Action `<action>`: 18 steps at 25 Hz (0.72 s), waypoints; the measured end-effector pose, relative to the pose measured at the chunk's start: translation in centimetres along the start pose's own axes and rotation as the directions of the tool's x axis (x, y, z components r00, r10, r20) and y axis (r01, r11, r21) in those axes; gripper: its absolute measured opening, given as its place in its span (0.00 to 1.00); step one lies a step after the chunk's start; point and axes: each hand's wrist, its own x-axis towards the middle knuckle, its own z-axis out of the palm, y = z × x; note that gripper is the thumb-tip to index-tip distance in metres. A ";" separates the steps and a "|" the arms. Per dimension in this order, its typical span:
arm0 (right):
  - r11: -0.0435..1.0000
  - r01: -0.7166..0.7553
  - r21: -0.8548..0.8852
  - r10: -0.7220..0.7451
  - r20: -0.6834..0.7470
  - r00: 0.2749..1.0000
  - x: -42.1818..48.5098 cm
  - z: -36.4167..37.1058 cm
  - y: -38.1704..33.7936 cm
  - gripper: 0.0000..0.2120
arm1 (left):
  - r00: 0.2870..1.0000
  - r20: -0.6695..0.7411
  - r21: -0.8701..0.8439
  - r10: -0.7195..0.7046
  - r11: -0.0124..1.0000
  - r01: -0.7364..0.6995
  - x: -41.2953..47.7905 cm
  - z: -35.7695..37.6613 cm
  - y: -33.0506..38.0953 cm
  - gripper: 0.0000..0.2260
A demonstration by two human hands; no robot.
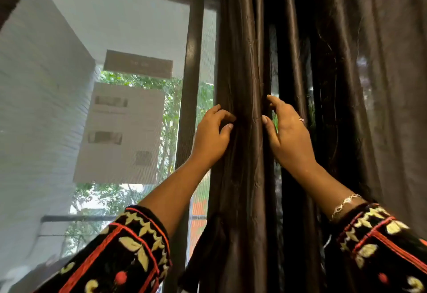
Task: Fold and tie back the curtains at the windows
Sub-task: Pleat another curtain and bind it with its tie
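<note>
Gathering at frame centre, the brown curtain [245, 61] is gripped by left hand [211, 135] and right hand [288, 135]; apparently not yet tied.

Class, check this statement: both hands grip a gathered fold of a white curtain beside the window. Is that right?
Not quite. The curtain is dark brown, not white, as the head view shows. The rest stands: the left hand and the right hand both grip a gathered fold of it beside the window.
</note>
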 end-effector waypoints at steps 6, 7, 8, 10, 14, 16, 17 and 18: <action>0.975 -0.032 0.218 0.048 -0.066 0.997 3.8 0.3 0.9 0.18 | 0.931 -0.043 -0.195 -0.362 0.917 0.348 4.0 0.4 1.7 0.19; 0.970 -0.030 0.241 0.049 -0.076 0.996 4.1 0.4 1.0 0.17 | 0.910 0.010 -0.244 -0.414 0.882 0.403 4.4 0.5 1.6 0.23; 0.967 -0.024 0.255 0.048 -0.085 0.995 4.3 0.5 1.0 0.16 | 0.887 0.071 -0.298 -0.456 0.839 0.455 4.6 0.4 1.7 0.28; 0.962 -0.014 0.272 0.040 -0.089 0.995 4.3 0.7 1.0 0.16 | 0.859 0.140 -0.339 -0.493 0.791 0.509 4.8 0.5 1.9 0.33; 0.954 -0.012 0.301 0.046 -0.106 0.993 4.8 0.7 1.1 0.15 | 0.948 -0.019 -0.267 -0.318 0.915 0.302 6.4 0.4 2.4 0.22; 0.953 -0.015 0.303 0.053 -0.118 0.992 5.3 0.4 1.0 0.14 | 0.937 0.072 -0.327 -0.342 0.880 0.346 7.2 0.3 3.6 0.17; 0.951 -0.021 0.310 0.061 -0.118 0.991 5.6 0.3 0.9 0.15 | 0.913 0.137 -0.362 -0.385 0.838 0.408 7.6 0.3 4.1 0.16; 0.946 -0.029 0.324 0.070 -0.116 0.991 5.9 0.2 0.8 0.15 | 0.883 0.188 -0.399 -0.431 0.788 0.469 8.0 0.2 4.6 0.17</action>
